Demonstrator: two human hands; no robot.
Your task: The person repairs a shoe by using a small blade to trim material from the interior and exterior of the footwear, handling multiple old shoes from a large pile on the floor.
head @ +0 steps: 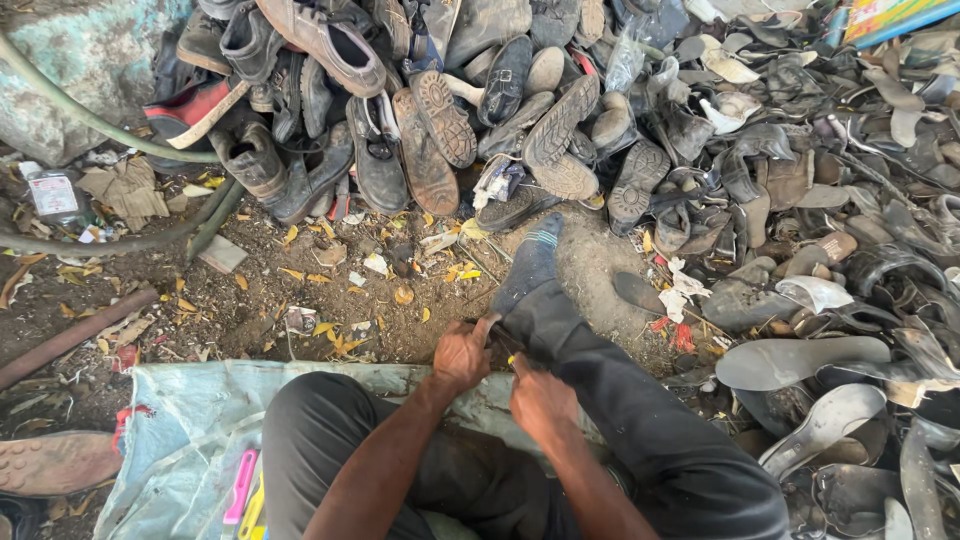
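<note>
**Both hands at the trouser cuff, amid a heap of worn shoes**

The person sits low on a pale blue-grey woven sack (190, 410) spread over dirt, seen from above. The right leg stretches out toward the middle of the frame, ending in a dark blue sock (530, 262) whose toe points up toward the shoe pile. The other knee is bent at lower centre, in dark trousers.

Both forearms reach forward from the bottom edge and converge at the ankle of the outstretched leg. The left hand (462, 355) is curled, knuckles up, its fingers closed on the edge of the trouser cuff (540, 315) just below the sock. The right hand (540, 400) sits just beside it, slightly nearer the body, also folded into a loose fist against the trouser leg; a small yellow bit shows at its fingertips, too small to identify, and I cannot tell whether this hand actually pinches the cloth or only presses on it.

Across the top of the frame lies a big pile of old shoes and boots (420, 120), soles up and dusty. The right side is covered with loose shoe soles (800, 360) and sandal parts, grey and black. A green hose (90, 120) curves along the upper left, with a small clear bottle (55, 195) near it. Pink and yellow plastic items (245, 490) rest on the sack at lower left.
</note>
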